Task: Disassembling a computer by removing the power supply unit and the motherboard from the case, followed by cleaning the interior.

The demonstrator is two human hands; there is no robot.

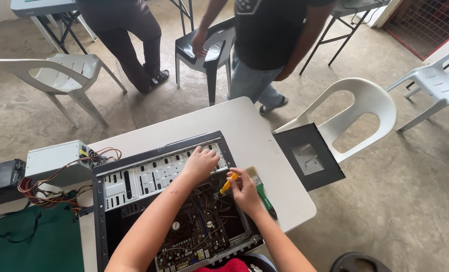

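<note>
An open black computer case (134,166) lies on a white table (244,131), its motherboard (199,231) and wires exposed. My left hand (202,162) rests with curled fingers on the case's perforated metal back panel. My right hand (245,190) grips a yellow-handled screwdriver (229,182) at the case's right edge, its tip pointing down into the case. A paintbrush with a green handle (262,194) lies on the table just right of that hand.
A grey power supply (56,160) with coloured cables sits at the left, next to a black box (0,181) and a green mat (38,242). A black side panel (309,156) leans on a white chair (365,108). Two people stand beyond the table among several chairs.
</note>
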